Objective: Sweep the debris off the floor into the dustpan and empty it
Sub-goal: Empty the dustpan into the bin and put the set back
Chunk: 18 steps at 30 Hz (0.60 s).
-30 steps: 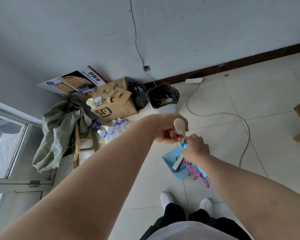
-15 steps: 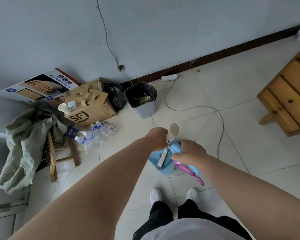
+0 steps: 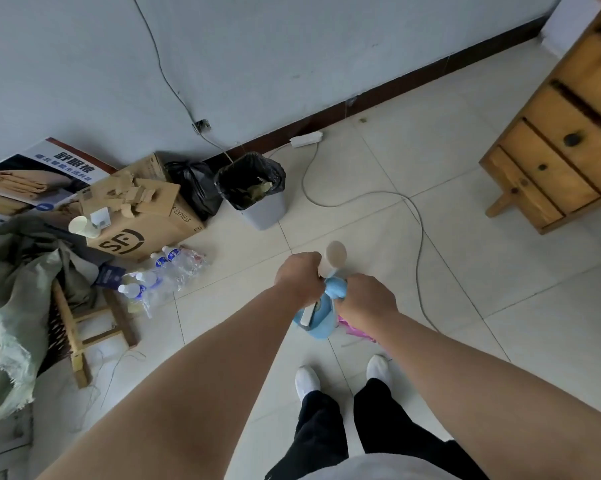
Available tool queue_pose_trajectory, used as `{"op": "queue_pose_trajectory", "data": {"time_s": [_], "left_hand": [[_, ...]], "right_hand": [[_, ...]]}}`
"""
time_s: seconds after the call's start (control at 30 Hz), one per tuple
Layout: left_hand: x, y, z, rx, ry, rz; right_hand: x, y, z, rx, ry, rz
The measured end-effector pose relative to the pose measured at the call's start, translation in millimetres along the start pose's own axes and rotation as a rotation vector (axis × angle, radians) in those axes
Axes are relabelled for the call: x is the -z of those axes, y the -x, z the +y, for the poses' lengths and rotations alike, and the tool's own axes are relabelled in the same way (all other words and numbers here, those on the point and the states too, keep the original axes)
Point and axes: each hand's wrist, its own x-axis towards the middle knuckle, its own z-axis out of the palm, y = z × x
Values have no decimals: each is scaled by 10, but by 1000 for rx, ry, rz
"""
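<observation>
**Mostly hidden: dustpan held low over the tiles**

Frankly, I see little of the fingers, only knuckles from behind. The left hand (image 3: 300,277) is clenched round the stem of a cream handle (image 3: 336,252), whose rounded end sticks up past the fist. The right hand (image 3: 368,297), just beside it, wraps the pale-blue grip of the dustpan (image 3: 321,322). The pan sits below both fists, ahead of my white shoes (image 3: 307,379), and the wrists cover most of it. I cannot tell whether it touches the floor or holds debris. A whitish bar (image 3: 307,315) lies in the pan, and I cannot make out what it is. Something pink (image 3: 356,330) shows blurred under the right wrist.

Ahead, by the wall, stands a grey bin (image 3: 264,213) with a black liner. A black bag (image 3: 196,185) and an SF cardboard box (image 3: 146,226) lie to its left, with plastic bottles (image 3: 164,271) near the box. A grey cable (image 3: 421,230) crosses the tiles towards a wooden chest of drawers (image 3: 562,140), which is cut off at the right.
</observation>
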Motion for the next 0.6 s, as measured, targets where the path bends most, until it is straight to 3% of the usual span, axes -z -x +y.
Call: {"op": "queue_pose_trajectory", "data": {"time_s": [0.17, 0.33, 0.47, 0.6], "left_hand": [[100, -9, -50, -10, 83, 30], [413, -96, -69, -18, 137, 154], [771, -143, -74, -85, 150, 211], [1053, -125, 25, -175, 131, 258]], "right_hand": [[180, -99, -98, 10, 69, -27], [536, -66, -245, -9, 117, 183], [786, 17, -362, 1, -3, 346], [932, 129, -460, -32, -296, 467]]}}
